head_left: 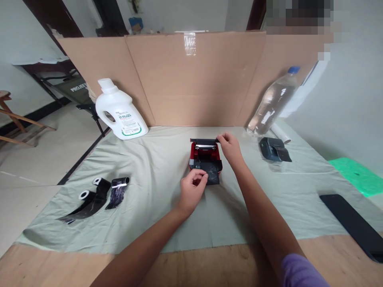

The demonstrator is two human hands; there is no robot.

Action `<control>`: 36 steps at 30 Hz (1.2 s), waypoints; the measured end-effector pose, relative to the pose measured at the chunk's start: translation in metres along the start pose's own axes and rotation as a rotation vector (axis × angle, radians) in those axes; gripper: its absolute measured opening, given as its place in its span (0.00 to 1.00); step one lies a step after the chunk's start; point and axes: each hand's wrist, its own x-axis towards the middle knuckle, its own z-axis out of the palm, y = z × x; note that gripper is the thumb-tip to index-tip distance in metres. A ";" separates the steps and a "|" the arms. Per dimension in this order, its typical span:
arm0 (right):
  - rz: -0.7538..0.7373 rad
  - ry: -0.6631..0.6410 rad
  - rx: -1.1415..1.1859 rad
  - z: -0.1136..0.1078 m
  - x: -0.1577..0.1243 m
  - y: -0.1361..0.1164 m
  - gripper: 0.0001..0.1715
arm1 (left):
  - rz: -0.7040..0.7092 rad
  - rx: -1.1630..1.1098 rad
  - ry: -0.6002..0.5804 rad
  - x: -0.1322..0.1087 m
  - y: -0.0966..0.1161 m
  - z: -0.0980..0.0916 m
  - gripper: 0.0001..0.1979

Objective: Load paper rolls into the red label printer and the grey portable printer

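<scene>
A small red and black device [191, 156], like a label printer, sits mid-table with its lid [205, 141] raised at the back. From its front hangs a dark, shiny strip [213, 175]. My left hand [193, 189] is closed, thumb and finger pinched at the strip's left edge. At the upper right, my right hand [229, 147] pinches the right end of the lid. Inside the device a pale metallic bar [206, 147] shows below the lid. How deep the strip runs into the device cannot be made out.
Several dark film rolls [103, 185] lie at the left. A white jug [122, 113] and a clear bottle [273, 103] lean against the cardboard screen [197, 83]. On the right are a black device [273, 149] with a dark strip and a phone [353, 225].
</scene>
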 end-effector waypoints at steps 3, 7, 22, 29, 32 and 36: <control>0.009 -0.034 0.001 0.001 -0.020 0.010 0.09 | -0.008 -0.025 -0.008 0.002 0.001 -0.002 0.10; 0.072 -0.082 0.240 0.010 -0.053 0.030 0.32 | -0.013 -0.098 0.019 0.004 0.004 -0.005 0.12; 0.131 -0.093 0.495 0.027 -0.072 0.045 0.40 | -0.480 -0.168 -0.054 0.079 -0.004 -0.033 0.16; 0.126 0.018 0.530 0.032 -0.082 0.043 0.36 | -0.350 -0.131 0.029 0.064 -0.019 -0.031 0.18; 0.097 0.029 0.511 0.030 -0.100 0.041 0.35 | -0.198 -0.174 0.022 0.058 -0.026 -0.030 0.21; 0.066 -0.066 0.542 0.023 -0.119 0.045 0.35 | -0.169 -0.251 -0.116 0.055 -0.030 -0.033 0.24</control>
